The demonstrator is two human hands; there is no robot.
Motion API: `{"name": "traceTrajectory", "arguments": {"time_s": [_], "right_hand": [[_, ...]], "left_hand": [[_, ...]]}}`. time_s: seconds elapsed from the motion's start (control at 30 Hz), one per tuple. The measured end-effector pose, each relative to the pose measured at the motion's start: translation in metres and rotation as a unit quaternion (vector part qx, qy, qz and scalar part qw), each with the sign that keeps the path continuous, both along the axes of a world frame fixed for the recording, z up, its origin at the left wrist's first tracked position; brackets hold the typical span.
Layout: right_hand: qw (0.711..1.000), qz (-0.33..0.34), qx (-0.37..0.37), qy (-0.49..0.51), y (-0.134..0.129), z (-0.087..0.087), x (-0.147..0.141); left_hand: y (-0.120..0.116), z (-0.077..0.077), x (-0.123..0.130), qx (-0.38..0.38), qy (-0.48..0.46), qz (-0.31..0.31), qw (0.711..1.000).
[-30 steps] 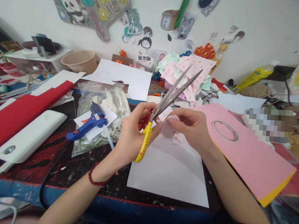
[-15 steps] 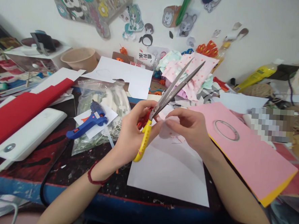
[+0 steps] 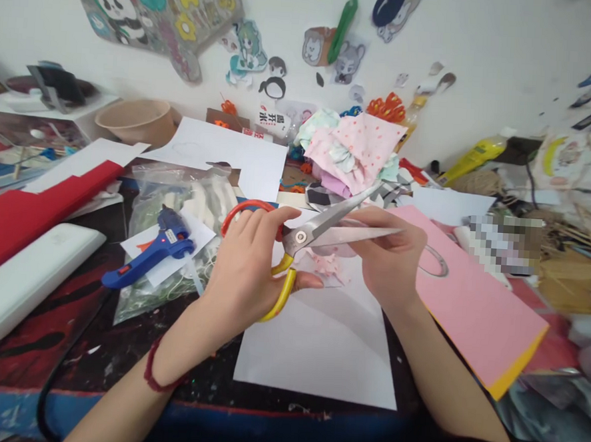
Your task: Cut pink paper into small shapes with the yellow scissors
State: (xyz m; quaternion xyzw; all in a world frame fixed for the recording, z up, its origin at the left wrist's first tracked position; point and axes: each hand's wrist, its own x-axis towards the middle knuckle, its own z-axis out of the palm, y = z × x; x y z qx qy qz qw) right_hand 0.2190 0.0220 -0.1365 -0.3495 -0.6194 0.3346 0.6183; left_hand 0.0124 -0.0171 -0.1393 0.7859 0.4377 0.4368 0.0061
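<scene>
Far L: red board [image 3: 36,212], wht slab-shaped device [image 3: 37,265] just nearer. Next R, a clear bag [image 3: 138,295] w/ a blue glue gun [image 3: 159,249] lying over it; nobody's touching the gun. Beyond the bag, a far wht sheet [image 3: 210,139] w/ a stepped edge, so prob. cut into; nothing's on it in hand terms.

Centre: L hand [image 3: 248,258] grips the scissors [image 3: 301,237], fingers at the red loop, thumb at the yellow one and sticking out R. Blades stand apart, tips pointing R, in the air above the near wht sheet [image 3: 318,349]. Small pink scraps [image 3: 327,263] lie on that sheet's far part, under the scissors: some snipping looks done, by my read.

Just R, the R hand [image 3: 393,254] is closed, fingertips pinching a thin pale piece [image 3: 342,250], mostly hidden behind blades + fingers. Can't tell if blades touch it, or how much of its edge is left to trim; prob. mid-job. Far side, the fabric pile [image 3: 375,142] sits heaped, a lot of cloth there out of either hand.

Far R of the hands: pink sheet [image 3: 485,312] over a yellow one, metal-looking ring [image 3: 437,262] on top, untouched.
</scene>
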Motion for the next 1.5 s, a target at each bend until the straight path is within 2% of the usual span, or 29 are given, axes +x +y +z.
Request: {"name": "traceTrajectory", "arguments": {"time_s": [0.13,0.27,0.47,0.63,0.87,1.03,1.5], "right_hand": [[0.999,-0.02,0.038,-0.029,0.001,-0.001,0.005],[0.996,-0.029,0.066,-0.051,0.0,-0.001,0.007],[0.995,0.015,0.099,-0.025,0.0,0.001,0.007],[0.994,0.008,0.099,-0.046,0.0,0.0,0.008],[0.99,0.036,0.128,-0.04,0.002,0.0,0.008],[0.981,0.055,0.181,-0.038,0.005,0.0,0.009],[0.985,0.029,0.168,-0.042,0.004,-0.001,0.009]], "left_hand": [[0.001,-0.006,0.001,0.031,0.043,0.027,0.998],[-0.001,-0.002,0.002,0.026,0.042,0.019,0.999],[-0.004,0.003,0.001,-0.004,0.032,0.011,0.999],[-0.005,0.004,0.001,-0.008,0.022,-0.002,1.0],[-0.006,0.005,0.001,-0.017,0.015,-0.004,1.0],[-0.007,0.009,-0.001,-0.028,0.031,-0.007,0.999],[-0.007,0.01,-0.001,-0.033,0.023,-0.025,0.999]]}}
